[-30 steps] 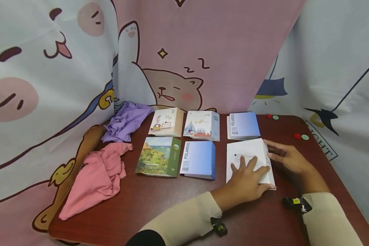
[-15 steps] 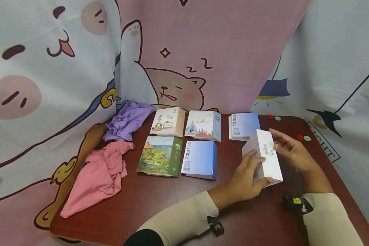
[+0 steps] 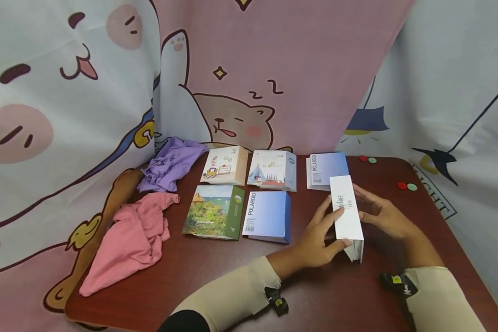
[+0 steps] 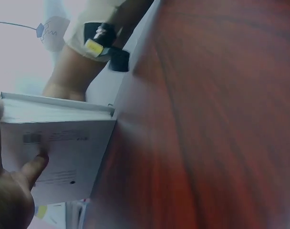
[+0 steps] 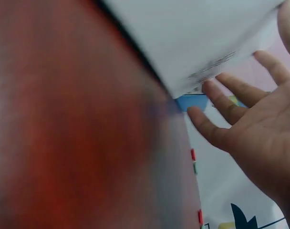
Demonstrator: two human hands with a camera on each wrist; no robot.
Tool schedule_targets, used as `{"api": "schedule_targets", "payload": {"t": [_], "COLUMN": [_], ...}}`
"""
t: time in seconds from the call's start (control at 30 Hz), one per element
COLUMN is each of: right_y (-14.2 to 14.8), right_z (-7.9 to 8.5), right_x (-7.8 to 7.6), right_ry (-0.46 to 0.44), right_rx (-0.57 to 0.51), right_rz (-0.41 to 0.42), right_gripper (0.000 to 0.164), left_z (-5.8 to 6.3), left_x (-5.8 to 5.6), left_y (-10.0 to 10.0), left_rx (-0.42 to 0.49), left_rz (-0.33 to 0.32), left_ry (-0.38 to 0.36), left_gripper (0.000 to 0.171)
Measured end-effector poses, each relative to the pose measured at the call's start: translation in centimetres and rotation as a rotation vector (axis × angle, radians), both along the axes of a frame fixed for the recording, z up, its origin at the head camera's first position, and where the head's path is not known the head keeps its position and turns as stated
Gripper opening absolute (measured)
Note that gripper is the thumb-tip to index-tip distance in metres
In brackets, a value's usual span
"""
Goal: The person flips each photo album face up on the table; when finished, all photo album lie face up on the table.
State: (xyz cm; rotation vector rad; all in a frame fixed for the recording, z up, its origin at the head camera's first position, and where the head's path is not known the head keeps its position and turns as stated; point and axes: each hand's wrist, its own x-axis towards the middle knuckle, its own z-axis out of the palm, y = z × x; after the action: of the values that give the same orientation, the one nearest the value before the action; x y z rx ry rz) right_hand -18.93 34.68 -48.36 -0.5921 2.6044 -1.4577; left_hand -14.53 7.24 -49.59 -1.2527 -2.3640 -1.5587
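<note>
A thick white book (image 3: 348, 216) stands on edge on the table, spine up and slightly tilted, with handwriting-like lettering on the spine. My left hand (image 3: 315, 242) holds it from the left, thumb and forefinger over the spine and other fingers by the cover. In the left wrist view a finger lies against the printed cover (image 4: 64, 162), and the page block shows at its end. On the other side is my right hand (image 3: 386, 216), fingers extended and spread, fingertips right at the white cover (image 5: 197, 43). Behind the book lies a blue POLAROID album (image 3: 328, 168), partly overlapped by it.
To the left lie another blue POLAROID album (image 3: 267, 216), a green photo album (image 3: 213, 212) and two illustrated albums (image 3: 224, 165). Purple cloth (image 3: 172, 163) and pink cloth (image 3: 128, 240) lie at the table's left. Red and green discs (image 3: 406, 186) sit near the right edge.
The white book was lying flat under my left palm. It has been tipped up onto its edge, spine upward, and moved slightly left; both hands moved with it.
</note>
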Motion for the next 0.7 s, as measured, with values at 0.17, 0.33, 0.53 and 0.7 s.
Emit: {"api": "schedule_targets", "payload": {"t": [0.17,0.33,0.53,0.7], "right_y": [-0.6,-1.2,-2.0,-2.8], "right_z": [-0.8,-1.0,-1.1,-1.2], "right_x": [0.6,1.4,2.5,3.1], "right_ry": [-0.058,-0.068,-0.039,-0.023], "right_rx": [0.1,0.178,0.362,0.433], "right_rz": [0.039,0.01,-0.104,-0.136], "right_gripper": [0.092,0.094,0.09,0.091], "left_z": [0.6,0.8,0.6,0.1], "left_x": [-0.1,-0.3,-0.4,-0.2], "left_y": [-1.4,-1.7,-2.1,-2.4], "left_rx": [-0.104,-0.191,-0.354,-0.451], "left_rz": [0.107,0.17,0.17,0.138], "left_ry": [0.054,-0.045,-0.079,-0.124], "left_gripper": [0.089,0.096,0.094,0.087]}}
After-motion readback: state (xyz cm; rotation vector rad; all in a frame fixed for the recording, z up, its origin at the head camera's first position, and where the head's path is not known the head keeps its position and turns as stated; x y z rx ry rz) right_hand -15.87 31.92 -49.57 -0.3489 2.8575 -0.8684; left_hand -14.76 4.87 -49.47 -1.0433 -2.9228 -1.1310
